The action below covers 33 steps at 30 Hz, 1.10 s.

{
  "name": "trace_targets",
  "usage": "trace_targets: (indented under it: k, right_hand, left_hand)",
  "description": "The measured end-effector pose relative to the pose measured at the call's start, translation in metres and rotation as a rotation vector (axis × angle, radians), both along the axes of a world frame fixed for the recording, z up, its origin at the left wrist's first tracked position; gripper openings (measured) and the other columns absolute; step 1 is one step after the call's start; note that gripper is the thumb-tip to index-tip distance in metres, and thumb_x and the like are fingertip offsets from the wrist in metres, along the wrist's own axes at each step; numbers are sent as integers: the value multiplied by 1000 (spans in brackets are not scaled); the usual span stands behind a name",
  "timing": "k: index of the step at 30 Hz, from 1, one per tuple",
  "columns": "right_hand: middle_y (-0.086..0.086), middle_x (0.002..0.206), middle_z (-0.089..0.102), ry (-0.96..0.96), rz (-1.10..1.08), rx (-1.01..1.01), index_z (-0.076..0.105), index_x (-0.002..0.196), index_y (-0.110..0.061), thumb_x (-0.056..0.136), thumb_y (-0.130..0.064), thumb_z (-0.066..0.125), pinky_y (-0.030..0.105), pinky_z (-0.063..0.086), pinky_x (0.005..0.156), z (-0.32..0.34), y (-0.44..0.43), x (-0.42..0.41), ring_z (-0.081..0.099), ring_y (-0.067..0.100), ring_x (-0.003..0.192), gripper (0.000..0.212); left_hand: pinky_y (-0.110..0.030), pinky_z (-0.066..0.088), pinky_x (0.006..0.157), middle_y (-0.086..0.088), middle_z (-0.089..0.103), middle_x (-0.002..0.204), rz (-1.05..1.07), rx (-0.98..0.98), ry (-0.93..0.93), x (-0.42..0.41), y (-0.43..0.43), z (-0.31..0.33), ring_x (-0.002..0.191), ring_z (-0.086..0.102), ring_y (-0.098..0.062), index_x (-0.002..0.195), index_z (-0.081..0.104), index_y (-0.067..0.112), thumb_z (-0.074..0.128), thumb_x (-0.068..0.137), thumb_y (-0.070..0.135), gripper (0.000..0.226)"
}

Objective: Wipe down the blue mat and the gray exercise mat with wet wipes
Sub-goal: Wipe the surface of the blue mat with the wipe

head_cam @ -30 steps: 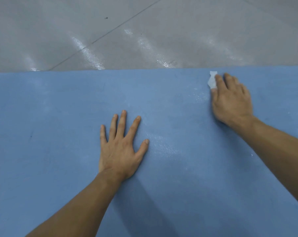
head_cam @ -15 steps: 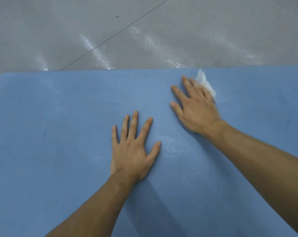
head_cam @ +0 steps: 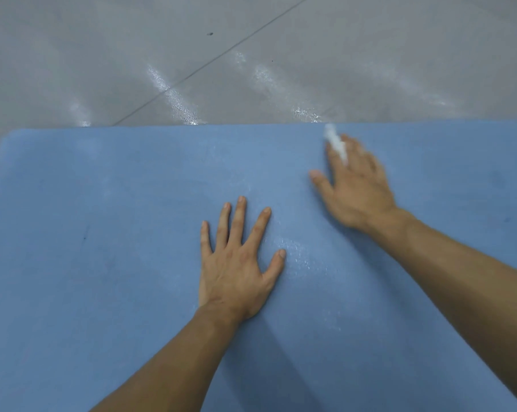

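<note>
My left hand [head_cam: 236,272] lies spread flat on the blue mat [head_cam: 88,263]; my right hand [head_cam: 358,188], fingers straight, has swept the wet wipe [head_cam: 336,145] toward one o'clock.

Indoor setting, plain and utilitarian. It reads as a gym or exercise hall rather than a home, though which exactly cannot be told.

Floor [head_cam: 97,55]: smooth gray, glossy, an industrial-looking coating. One thin dark seam [head_cam: 221,55] runs diagonally across it. A small dark speck [head_cam: 210,33] sits just beside the seam.

Light: pale streaky reflections [head_cam: 174,99] lie in several parallel bands on the sheen, which points to artificial overhead lighting.

Blue mat [head_cam: 88,278]: a broad foam sheet laid flat, directly on the floor. Its far edge is straight and its far-left corner is rounded. The surface is finely textured, like exercise padding, and it fills the whole near field of view.
</note>
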State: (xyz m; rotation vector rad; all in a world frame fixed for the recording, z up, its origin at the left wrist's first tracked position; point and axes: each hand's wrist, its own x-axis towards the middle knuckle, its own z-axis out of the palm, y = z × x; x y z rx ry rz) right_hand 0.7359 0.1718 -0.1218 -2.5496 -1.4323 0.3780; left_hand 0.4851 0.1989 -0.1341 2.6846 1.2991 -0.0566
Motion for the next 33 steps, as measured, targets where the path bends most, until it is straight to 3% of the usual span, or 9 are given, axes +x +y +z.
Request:
trace_targets:
  k: [2,4,7,12,17,23,27,33]
  right_hand:
    - [3,174,3,-31,167,-20,5,166,-30,90,-75,4,45,1,128,-4,16,-31,-2,26,160,89]
    - [2,174,3,-55,193,-14,1,166,-31,90,-74,3,46,1,128,-10,25,-42,-3,27,160,87]
    - [8,173,13,-78,62,37,9,166,-22,95,-70,11,46,6,128,-15,24,-20,5,24,159,86]
    - [16,167,26,-199,-182,75,19,162,-5,100,-66,15,53,22,122,-22,-8,54,22,33,154,86]
    - [17,170,20,-119,-282,71,17,162,1,100,-62,17,52,20,124,-18,-12,63,18,35,156,88]
    - [3,175,-1,-11,63,37,4,167,-14,105,-59,30,37,2,127,-8,30,-19,-1,22,161,80]
    - [0,174,7,-104,194,21,14,166,-20,104,-63,22,41,5,127,-10,33,-35,3,27,160,76]
    - [15,170,23,-221,-102,79,20,163,-5,104,-57,28,48,17,125,-22,-4,28,22,33,156,79]
  left_hand:
    - [-55,-3,127,6,-7,174,1,-1,-2,0,0,0,159,-12,-17,163,11,45,22,95,74,74]
    - [-55,-3,127,6,-8,174,-1,2,5,0,1,0,159,-13,-17,163,10,45,21,96,74,74]
    - [-55,-3,127,5,-8,174,-2,-3,-1,0,0,0,159,-13,-18,163,11,45,23,95,73,74]
    - [-54,-6,127,6,-10,174,-3,-1,-1,0,0,0,159,-15,-17,163,10,45,23,96,73,74]
    - [-54,-5,127,6,-9,174,-3,-2,3,0,0,0,159,-14,-17,163,10,45,24,97,72,73]
    - [-54,-5,127,6,-8,174,0,-1,-1,1,0,1,159,-13,-17,163,12,44,24,96,72,74]
    - [-55,-3,127,6,-6,174,2,1,-9,0,0,1,159,-11,-17,163,12,45,24,96,72,74]
    - [-54,-4,127,7,-9,174,2,-7,-2,0,0,2,159,-14,-16,163,11,45,22,96,72,74]
